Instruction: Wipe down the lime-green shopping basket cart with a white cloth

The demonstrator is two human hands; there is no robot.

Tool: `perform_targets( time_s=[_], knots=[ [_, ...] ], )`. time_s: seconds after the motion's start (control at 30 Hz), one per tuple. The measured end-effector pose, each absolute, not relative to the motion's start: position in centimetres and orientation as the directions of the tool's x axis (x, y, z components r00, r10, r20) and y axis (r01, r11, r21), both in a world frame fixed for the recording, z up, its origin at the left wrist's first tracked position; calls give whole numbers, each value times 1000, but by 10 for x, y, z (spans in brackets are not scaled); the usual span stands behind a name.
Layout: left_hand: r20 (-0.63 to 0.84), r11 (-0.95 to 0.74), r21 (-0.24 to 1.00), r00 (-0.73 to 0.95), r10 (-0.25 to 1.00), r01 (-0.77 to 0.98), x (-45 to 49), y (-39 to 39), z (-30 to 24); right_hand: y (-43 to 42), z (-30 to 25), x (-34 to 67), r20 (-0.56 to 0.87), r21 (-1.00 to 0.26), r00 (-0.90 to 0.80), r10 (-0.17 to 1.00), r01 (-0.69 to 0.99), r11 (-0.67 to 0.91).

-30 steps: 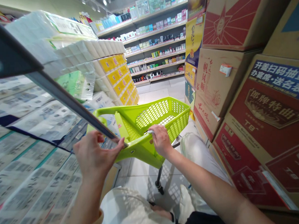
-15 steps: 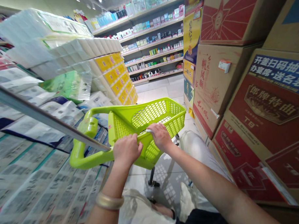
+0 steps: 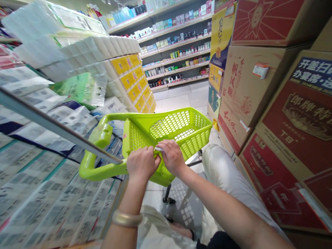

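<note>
A lime-green shopping cart (image 3: pixel 198 140) stands in front of me, its slatted basket showing nothing inside. My left hand (image 3: pixel 142 164) is closed over the near rim, close to where the handle (image 3: pixel 102 173) joins the basket. Just right of it, my right hand (image 3: pixel 172 157) rests on the same rim, fingers pressed around a small white wipe or tissue (image 3: pixel 159 149), mostly hidden by the fingers. A gold bangle (image 3: pixel 127 218) circles my left wrist.
Stacked cartons (image 3: pixel 245 87) rise along the right. Packs of paper rolls (image 3: pixel 114 45) and other wrapped goods fill the left. A metal bar (image 3: pixel 54 123) slants across the left foreground. Product shelves (image 3: pixel 177 58) stand at the back beyond the tiled floor (image 3: pixel 176 100).
My right hand has slid left along the rim with the white wipe or tissue, coming close to my left hand. My left hand keeps its grip. The view has shifted slightly.
</note>
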State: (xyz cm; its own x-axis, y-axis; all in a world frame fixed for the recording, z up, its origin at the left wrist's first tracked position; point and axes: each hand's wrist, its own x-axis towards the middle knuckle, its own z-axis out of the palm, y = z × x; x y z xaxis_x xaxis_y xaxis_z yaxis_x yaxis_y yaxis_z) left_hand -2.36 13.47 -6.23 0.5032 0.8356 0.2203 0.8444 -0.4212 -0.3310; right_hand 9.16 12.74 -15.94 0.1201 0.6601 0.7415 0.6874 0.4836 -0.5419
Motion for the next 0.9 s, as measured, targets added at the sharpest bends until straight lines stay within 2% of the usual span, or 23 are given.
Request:
perform_targets(
  time_s=[0.07, 0.17, 0.27, 0.4, 0.57, 0.73, 0.9],
  knots=[
    [217, -407, -332, 489, 845, 851, -25, 134, -61, 127, -166, 113, 744, -513, 101, 660, 720, 468],
    [209, -385, -330, 465, 860, 862, -26, 133, -60, 126, -180, 153, 737, -524, 189, 649, 766, 373],
    [213, -378, -326, 457, 864, 867, -26, 133, -60, 124, -189, 172, 722, -574, 309, 619, 767, 288],
    [222, -386, -332, 469, 855, 861, -24, 132, -62, 123, -182, 140, 684, -667, 446, 577, 703, 248],
    [244, -400, -342, 492, 836, 850, -28, 133, -65, 120, -164, 87, 688, -644, 286, 667, 665, 379],
    [230, -396, -345, 485, 843, 851, -34, 135, -63, 118, -169, 115, 716, -518, 122, 688, 753, 406],
    [225, -390, -340, 477, 849, 856, -35, 136, -62, 113, -191, 178, 718, -512, 271, 641, 830, 222]
  ],
)
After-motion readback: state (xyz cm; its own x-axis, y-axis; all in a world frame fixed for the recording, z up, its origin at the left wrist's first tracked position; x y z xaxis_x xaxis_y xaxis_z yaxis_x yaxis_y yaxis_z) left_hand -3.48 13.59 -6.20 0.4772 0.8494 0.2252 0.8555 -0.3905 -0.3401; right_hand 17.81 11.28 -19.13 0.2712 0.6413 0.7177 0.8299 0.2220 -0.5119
